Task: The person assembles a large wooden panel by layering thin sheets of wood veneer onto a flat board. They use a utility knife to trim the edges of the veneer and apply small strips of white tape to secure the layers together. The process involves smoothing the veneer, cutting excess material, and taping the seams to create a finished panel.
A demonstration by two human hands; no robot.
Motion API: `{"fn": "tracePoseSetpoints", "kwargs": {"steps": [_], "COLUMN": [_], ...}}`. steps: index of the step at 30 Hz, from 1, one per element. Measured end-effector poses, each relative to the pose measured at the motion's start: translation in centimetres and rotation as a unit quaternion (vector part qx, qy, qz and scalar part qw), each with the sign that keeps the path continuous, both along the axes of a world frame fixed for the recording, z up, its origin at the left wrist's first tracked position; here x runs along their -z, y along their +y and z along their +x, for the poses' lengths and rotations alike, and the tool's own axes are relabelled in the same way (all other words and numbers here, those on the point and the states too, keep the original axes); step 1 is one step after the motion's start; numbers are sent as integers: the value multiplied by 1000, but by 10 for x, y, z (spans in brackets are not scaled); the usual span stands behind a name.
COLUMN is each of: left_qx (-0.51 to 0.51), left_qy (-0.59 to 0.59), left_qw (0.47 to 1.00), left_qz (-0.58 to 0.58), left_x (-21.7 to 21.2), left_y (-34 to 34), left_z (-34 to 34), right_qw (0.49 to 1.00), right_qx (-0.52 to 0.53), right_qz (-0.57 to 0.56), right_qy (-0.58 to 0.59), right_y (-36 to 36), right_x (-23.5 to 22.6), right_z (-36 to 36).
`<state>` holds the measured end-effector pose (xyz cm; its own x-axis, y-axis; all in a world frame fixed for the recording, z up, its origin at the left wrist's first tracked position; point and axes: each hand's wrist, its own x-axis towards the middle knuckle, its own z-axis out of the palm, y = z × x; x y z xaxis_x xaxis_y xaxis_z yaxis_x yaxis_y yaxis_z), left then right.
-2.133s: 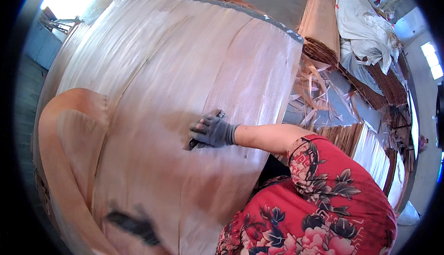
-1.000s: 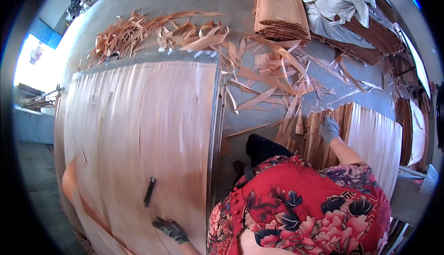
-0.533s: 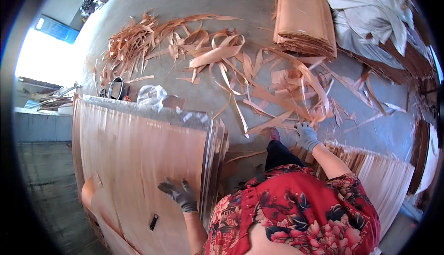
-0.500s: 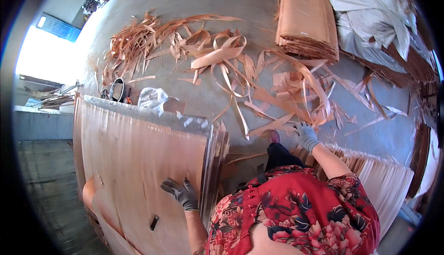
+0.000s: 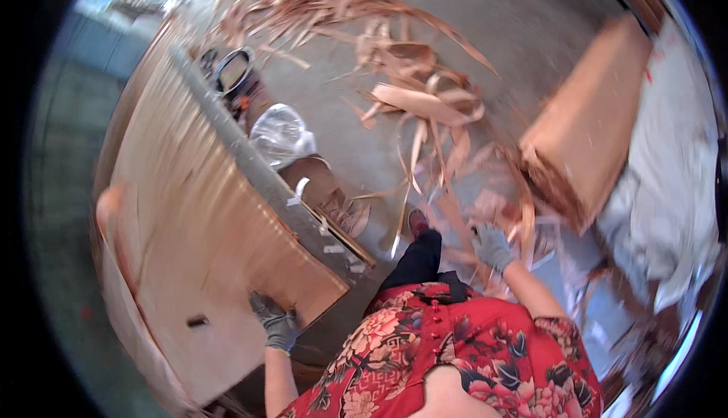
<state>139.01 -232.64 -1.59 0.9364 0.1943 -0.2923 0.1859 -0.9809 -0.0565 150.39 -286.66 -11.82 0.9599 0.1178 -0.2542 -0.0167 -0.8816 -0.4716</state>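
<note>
My left hand (image 5: 274, 323), in a grey glove, rests on the wood veneer sheet (image 5: 220, 266) near its right edge, fingers stretched out and nothing held. A small dark oblong piece (image 5: 198, 320) lies on that sheet, left of the hand. At the sheet's far left a pale orange veneer edge (image 5: 114, 213) curls up. My right hand (image 5: 493, 249), also gloved, hangs out to the right, with its fingers loosely bent and apart. I see nothing in it. Below and around it are torn veneer strips (image 5: 425, 105) on the floor, blurred by motion.
Along the stack's far side runs a grey ledge (image 5: 220, 118) with white scraps stuck on it. Beyond it sit a clear plastic bag (image 5: 280, 136) and a dark round-rimmed container (image 5: 233, 70). A thick veneer bundle (image 5: 588, 126) and white sheeting (image 5: 667, 175) lie at right.
The view has turned, so the veneer stack now lies slanted. My left hand stays on the veneer, now by its near right corner. My right hand still hangs away, its fingers more bent.
</note>
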Motion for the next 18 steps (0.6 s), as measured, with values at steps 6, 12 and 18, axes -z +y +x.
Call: {"fn": "tracePoseSetpoints", "kwargs": {"steps": [6, 12, 18], "left_qx": [-54, -167, -359], "left_qy": [-8, -15, -161], "left_qw": [998, 985, 913], "left_qz": [-9, 28, 108], "left_x": [-40, -60, -81], "left_y": [-31, -53, -131], "left_z": [27, 39, 28], "right_qw": [987, 958, 914], "right_qx": [-137, -279, -364], "right_qz": [-37, 22, 115], "right_qy": [72, 61, 137], "right_y": [2, 61, 136], "right_x": [3, -4, -6], "right_z": [120, 247, 358]}}
